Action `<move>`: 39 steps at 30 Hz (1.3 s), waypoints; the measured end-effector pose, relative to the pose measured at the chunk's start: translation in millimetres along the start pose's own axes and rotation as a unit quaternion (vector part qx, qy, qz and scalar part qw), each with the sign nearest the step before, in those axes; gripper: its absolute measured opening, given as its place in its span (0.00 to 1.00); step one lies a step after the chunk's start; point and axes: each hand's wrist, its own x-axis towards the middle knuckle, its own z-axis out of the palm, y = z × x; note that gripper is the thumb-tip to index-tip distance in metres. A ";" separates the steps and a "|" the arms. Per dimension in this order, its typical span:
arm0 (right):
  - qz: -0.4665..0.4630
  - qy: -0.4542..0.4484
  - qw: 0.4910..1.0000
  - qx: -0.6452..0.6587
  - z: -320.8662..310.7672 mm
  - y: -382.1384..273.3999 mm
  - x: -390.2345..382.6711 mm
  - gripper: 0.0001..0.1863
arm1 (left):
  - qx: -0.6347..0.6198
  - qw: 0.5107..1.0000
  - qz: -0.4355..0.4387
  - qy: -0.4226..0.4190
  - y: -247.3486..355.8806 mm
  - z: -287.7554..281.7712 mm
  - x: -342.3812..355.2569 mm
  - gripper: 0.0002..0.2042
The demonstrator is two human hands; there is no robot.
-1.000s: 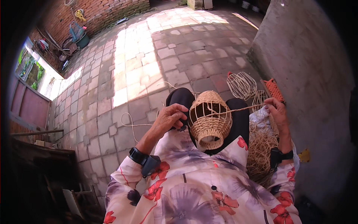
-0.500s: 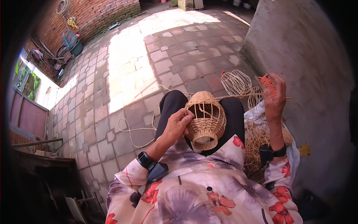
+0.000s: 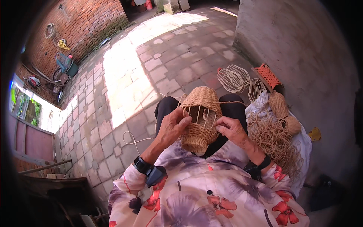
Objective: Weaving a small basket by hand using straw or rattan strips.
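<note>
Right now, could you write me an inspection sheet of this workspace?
Surface: dark-clad lap; paved floor, partly sunlit.
Work: partly woven basket over the lap, middle ribs bare, narrow neck at the near end.
Clutter: tangled cord pile on white sheet, open frames, orange openwork piece, all at right.
Hands: left hand at the basket's left side, right hand at its right.
Cables: nothing seen; loose cord on floor at left.
Surroundings: brick wall ahead-left, grey wall at right.

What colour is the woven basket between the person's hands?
The woven basket is straw tan, best seen in the head view.
</note>
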 end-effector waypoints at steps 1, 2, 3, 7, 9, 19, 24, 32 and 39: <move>0.028 -0.032 0.999 -0.003 0.4 6.3 -1.9 0.07 | 0.002 1.000 -0.013 -0.012 0.6 0.6 -2.3 0.09; 0.021 -0.013 1.000 -0.019 2.4 11.7 -3.5 0.05 | 0.013 1.000 -0.017 -0.001 -2.9 2.9 -4.0 0.10; 0.021 -0.010 1.000 -0.017 1.7 10.9 -3.8 0.05 | 0.015 1.000 -0.017 -0.003 -5.1 2.5 -2.4 0.10; 0.027 0.013 0.999 -0.034 -4.0 6.9 -1.8 0.05 | -0.204 0.961 -0.040 0.182 -27.9 -40.0 -1.3 0.11; 0.032 0.016 0.999 -0.026 -4.1 4.4 -0.5 0.05 | -0.363 0.900 -0.092 0.221 -54.5 -85.5 -11.0 0.10; -0.088 0.119 0.988 -0.053 -2.5 -36.4 27.4 0.05 | -0.133 0.955 -0.252 0.083 -71.2 -132.0 -75.6 0.18; -0.135 0.075 0.948 -0.279 28.1 -59.0 54.7 0.07 | -0.202 0.957 -0.204 0.045 -29.9 -39.2 -37.1 0.19; -0.136 0.103 0.892 -0.419 44.1 -45.7 61.2 0.07 | -0.047 0.976 -0.165 0.133 -39.3 -3.8 3.7 0.14; -0.071 0.180 0.963 -0.189 38.5 -44.1 42.1 0.03 | 0.246 0.960 0.002 0.135 -3.9 13.3 16.9 0.21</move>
